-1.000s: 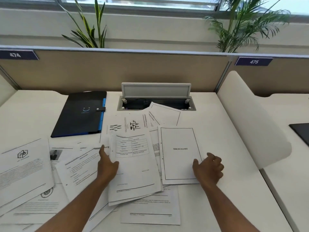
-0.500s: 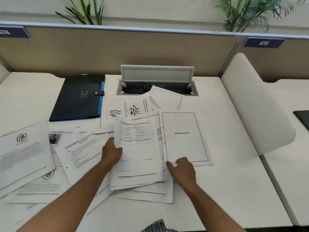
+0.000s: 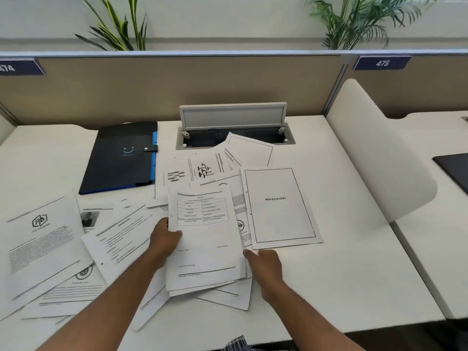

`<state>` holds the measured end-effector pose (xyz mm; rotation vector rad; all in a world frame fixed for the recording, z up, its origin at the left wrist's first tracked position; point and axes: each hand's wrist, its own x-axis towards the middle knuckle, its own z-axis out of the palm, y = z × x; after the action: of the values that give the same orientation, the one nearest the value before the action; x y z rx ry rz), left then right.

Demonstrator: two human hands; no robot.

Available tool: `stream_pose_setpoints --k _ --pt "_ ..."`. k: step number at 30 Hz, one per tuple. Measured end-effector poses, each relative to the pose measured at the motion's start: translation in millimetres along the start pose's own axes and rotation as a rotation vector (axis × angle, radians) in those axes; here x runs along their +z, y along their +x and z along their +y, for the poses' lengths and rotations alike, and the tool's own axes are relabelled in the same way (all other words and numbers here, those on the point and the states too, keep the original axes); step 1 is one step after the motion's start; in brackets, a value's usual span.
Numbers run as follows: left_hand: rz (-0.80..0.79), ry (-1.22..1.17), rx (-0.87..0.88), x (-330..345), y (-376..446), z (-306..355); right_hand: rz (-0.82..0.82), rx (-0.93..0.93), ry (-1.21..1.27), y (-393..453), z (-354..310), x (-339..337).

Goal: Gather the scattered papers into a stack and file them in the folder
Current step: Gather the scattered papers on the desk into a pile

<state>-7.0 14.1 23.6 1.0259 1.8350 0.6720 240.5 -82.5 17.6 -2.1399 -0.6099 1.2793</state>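
Several printed sheets lie scattered over the white desk (image 3: 342,274). A small stack topped by a page with a table (image 3: 205,239) sits at the centre. My left hand (image 3: 163,240) grips its left edge, thumb on top. My right hand (image 3: 264,262) touches the stack's right edge just below the BIBLIOGRAPHY page (image 3: 279,206), fingers partly under the sheets. More pages spread to the left, one with a hexagon logo (image 3: 40,247). The black folder (image 3: 121,158) with a blue spine lies closed at the back left.
An open cable tray (image 3: 234,130) with a raised lid sits at the back centre, one sheet overlapping its front edge. A white curved divider (image 3: 379,158) borders the desk on the right. A beige partition with plants behind runs along the back.
My right hand moved left from the lower right corner of the BIBLIOGRAPHY page to the central stack's right edge. My left hand closed on the stack's left edge.
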Motion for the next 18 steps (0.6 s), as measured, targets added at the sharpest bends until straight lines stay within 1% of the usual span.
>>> stream_pose_setpoints --k 2,4,5,8,11,14,16,17,18 --pt "-0.007 -0.01 0.007 -9 1 -4 0.069 -0.04 -0.13 -10 2 3" --pt "0.004 -0.056 0.015 -18 2 -7 0.125 -0.031 -0.145 -20 3 9" --pt "0.007 -0.102 0.018 -23 2 -8 0.128 -0.011 -0.121 -24 3 13" --pt "-0.032 -0.255 0.023 -41 2 -12 0.111 0.12 0.004 -35 -5 29" --pt "-0.059 -0.281 0.026 -60 1 -19 0.149 0.206 0.155 -36 -17 44" --pt "-0.054 -0.251 0.004 -82 1 -31 0.18 0.198 0.327 -32 -24 54" --pt "-0.043 -0.217 -0.011 -93 3 -41 0.111 0.204 0.508 -31 -27 58" --pt "-0.044 -0.21 -0.013 -99 5 -46 0.083 0.203 0.559 -31 -27 62" --pt "-0.044 -0.207 -0.018 -104 6 -49 0.077 0.188 0.559 -32 -27 66"
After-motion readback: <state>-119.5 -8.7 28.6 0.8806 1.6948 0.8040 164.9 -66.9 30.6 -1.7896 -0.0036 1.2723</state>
